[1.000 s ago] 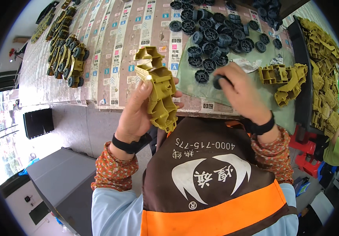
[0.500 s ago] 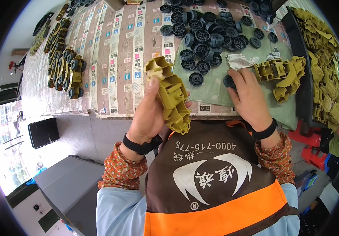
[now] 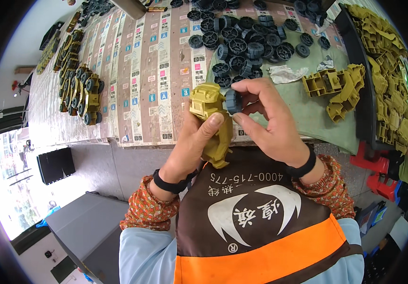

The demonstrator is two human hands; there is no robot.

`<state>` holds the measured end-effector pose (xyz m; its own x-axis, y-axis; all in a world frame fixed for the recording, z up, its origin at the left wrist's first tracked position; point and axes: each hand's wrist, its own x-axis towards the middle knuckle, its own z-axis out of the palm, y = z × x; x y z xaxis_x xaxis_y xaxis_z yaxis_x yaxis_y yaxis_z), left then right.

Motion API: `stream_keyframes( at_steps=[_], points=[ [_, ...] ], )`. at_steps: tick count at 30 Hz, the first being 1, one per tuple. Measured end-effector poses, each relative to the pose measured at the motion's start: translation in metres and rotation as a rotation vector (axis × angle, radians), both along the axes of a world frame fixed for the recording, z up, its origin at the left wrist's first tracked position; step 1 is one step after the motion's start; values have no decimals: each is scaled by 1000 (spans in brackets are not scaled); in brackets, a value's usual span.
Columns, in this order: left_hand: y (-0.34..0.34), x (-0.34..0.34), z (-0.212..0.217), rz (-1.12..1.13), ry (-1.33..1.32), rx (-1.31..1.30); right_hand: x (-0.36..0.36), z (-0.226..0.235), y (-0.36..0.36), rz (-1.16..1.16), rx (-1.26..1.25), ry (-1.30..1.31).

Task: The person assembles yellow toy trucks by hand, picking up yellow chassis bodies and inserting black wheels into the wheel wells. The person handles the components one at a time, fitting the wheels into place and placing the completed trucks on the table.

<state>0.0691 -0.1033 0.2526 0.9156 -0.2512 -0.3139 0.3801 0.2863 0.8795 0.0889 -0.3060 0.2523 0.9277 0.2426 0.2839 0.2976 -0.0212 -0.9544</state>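
Olive toy chassis held at frame centre, over the bench front edge.
Left hand grips the chassis; right hand pinches a black wheel against it. Loose wheels heap above; black tray of olive parts upper right.

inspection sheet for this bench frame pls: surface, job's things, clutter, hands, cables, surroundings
Surface: table covered with printed sheets; green mat at its right.
Job's things: olive toy chassis in left hand; black wheel pinched in right hand, held against the chassis.
Clutter: loose black wheels; olive parts on mat; crumpled wrapper; wheeled chassis rows far left.
Hands: both closed on parts.
Cables: nothing seen.
Surroundings: bin of olive parts right; grey cabinet below.
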Motion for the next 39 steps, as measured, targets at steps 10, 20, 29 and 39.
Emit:
stream_keyframes(
  at_steps=[10,20,29,39],
  points=[
    [2,-3,0,-100,-65,91,-6,-26,-6,149,383,426],
    [-3,-5,-2,-69,-135,178,-6,-30,-5,169,421,486],
    [-6,-10,-11,-109,-187,256,-16,-19,-1,10,144,436],
    [-3,-17,-15,-122,-153,190,-39,-4,-6,171,-56,200]
  ],
)
